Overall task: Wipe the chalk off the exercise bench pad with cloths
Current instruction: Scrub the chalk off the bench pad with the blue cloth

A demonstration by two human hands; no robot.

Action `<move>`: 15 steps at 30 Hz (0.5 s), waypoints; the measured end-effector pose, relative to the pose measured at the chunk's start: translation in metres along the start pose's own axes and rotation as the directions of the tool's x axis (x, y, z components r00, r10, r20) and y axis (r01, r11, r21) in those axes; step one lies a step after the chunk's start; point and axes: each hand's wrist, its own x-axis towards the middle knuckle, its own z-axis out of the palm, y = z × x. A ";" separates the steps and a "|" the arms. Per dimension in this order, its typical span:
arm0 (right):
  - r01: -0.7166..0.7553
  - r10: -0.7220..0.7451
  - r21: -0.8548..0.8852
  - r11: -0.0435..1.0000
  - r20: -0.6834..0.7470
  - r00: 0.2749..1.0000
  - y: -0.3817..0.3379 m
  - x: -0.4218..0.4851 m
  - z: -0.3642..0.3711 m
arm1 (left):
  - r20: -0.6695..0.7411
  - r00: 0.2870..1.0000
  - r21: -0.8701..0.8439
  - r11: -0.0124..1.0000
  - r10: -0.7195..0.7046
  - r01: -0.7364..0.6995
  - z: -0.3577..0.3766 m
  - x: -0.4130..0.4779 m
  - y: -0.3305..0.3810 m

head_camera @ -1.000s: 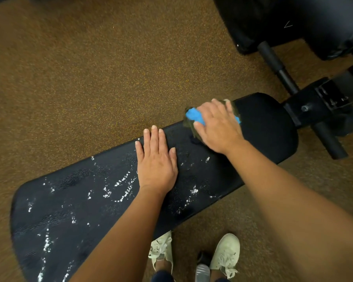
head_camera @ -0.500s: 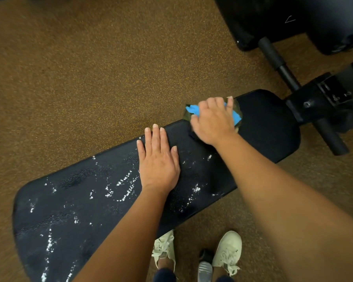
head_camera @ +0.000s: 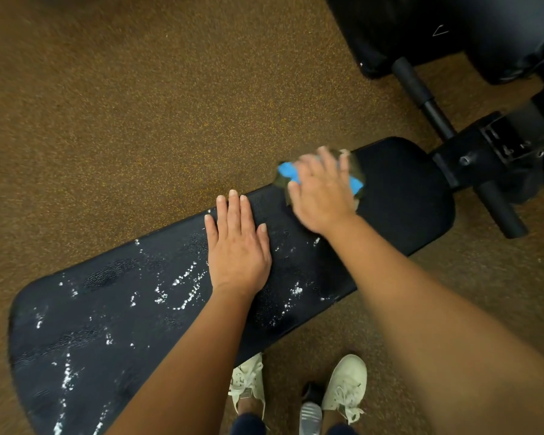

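L hand (head_camera: 237, 249) lies flat, fingers (head_camera: 233, 208) straight, mid-length on the long black vinyl bench pad (head_camera: 405, 202). R hand (head_camera: 322, 196), motion-blurred, presses w/ spread fingers on a bunched blue & olive cloth (head_camera: 287, 171) at the pad's far edge. White chalk smears (head_camera: 184, 290) dot the pad around & left of L hand.

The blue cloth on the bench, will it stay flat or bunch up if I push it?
Probably floppy: the cloth looks crumpled under the right hand. It likely bunches rather than slides stiffly. The textured bench pad may drag on it.
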 end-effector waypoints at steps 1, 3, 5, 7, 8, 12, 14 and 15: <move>0.106 -0.107 0.017 0.994 0.019 0.994 -0.009 -0.005 0.002 | -0.003 1.000 0.000 1.000 -0.001 0.001 0.000 0.000 0.000; 0.272 -0.274 0.033 0.962 0.064 0.960 -0.010 -0.015 0.002 | -0.004 1.000 -0.014 1.000 -0.004 0.004 -0.001 0.000 0.000; 0.330 -0.333 0.048 0.943 0.084 0.939 0.009 -0.018 -0.003 | -0.002 1.000 -0.026 1.000 0.006 -0.006 -0.002 0.000 0.000; 0.219 -0.224 0.066 0.973 0.070 0.972 0.026 -0.016 -0.007 | -0.003 1.000 -0.027 1.000 0.014 -0.014 -0.003 0.000 -0.001; 0.113 -0.118 0.080 0.990 0.059 0.991 0.030 -0.014 -0.008 | -0.002 1.000 -0.028 0.999 0.015 -0.015 -0.003 0.000 -0.001; 0.059 -0.062 0.095 0.994 0.022 0.998 -0.006 -0.022 0.000 | -0.012 1.000 -0.030 1.000 0.009 -0.009 -0.001 -0.001 -0.001; 0.199 -0.203 0.100 0.975 0.027 0.979 -0.012 -0.040 0.003 | -0.015 1.000 -0.037 0.999 0.007 -0.008 0.000 0.000 -0.002; 0.246 -0.250 0.097 0.964 0.031 0.968 -0.006 -0.049 0.003 | -0.013 1.000 -0.041 0.999 0.007 -0.008 0.001 0.000 -0.002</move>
